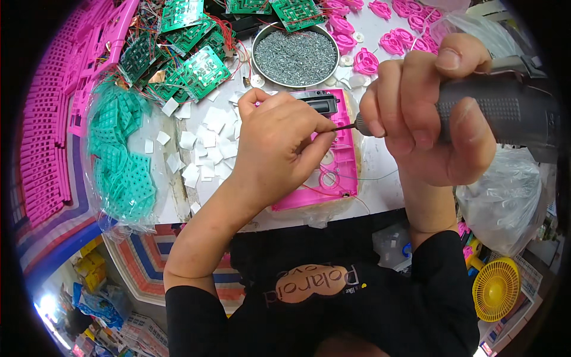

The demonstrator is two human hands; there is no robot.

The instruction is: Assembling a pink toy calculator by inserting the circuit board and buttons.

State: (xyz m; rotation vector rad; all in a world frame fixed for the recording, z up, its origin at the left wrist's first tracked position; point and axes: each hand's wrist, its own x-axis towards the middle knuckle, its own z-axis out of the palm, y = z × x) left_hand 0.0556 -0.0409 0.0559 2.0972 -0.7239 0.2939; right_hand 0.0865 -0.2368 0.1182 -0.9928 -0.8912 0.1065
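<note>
My right hand (423,110) is wrapped round a dark grey electric screwdriver (505,110), held level with its thin bit pointing left. Thumb and forefinger of my left hand (279,134) pinch together at the tip of that bit; whatever small thing sits between them is too small to make out. Below my left hand lies an open pink plastic casing (350,163), partly covered by the hand. A black part (324,104) is set in its far end, and thin wires trail out on the near right side.
Beyond the casing stands a round tin (254,59) full of small screws (296,56). Green circuit boards (202,71) with red wires, white squares (217,140) and bagged teal keypads (122,160) lie left. Pink parts (366,61) lie far right; a clear plastic bag (499,193) sits right.
</note>
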